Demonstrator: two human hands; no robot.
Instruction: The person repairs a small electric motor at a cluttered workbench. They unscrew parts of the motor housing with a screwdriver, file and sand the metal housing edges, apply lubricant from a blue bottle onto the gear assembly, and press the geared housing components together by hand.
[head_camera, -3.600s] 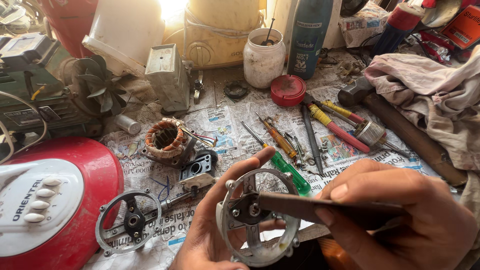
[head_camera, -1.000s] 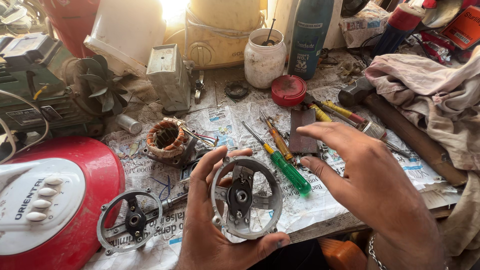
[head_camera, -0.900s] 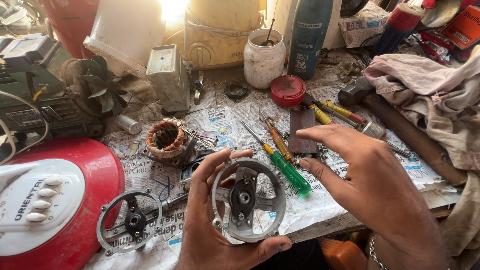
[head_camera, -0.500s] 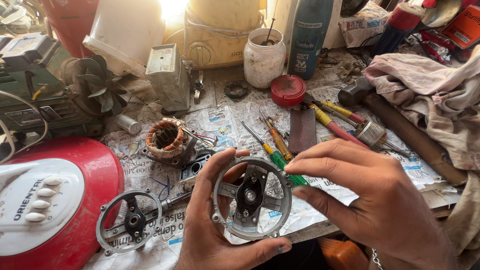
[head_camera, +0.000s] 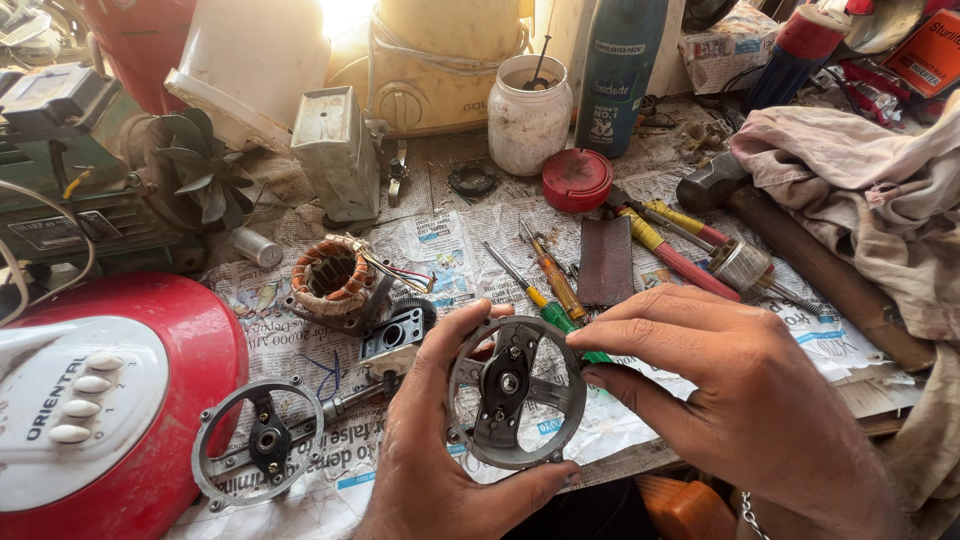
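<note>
Over the newspaper-covered bench, left hand (head_camera: 440, 470) grasps the round grey metal motor end-cover (head_camera: 517, 392); right hand (head_camera: 740, 400) should pinch its rim squarely, steadying it

Cluttered workbench (head_camera: 880, 395) under spread newspaper (head_camera: 455, 235), harsh sunlight glaring from the far edge behind.

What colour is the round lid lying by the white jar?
Red. The round lid lies flat on the newspaper right of the white jar, clearest in the head view.
</note>
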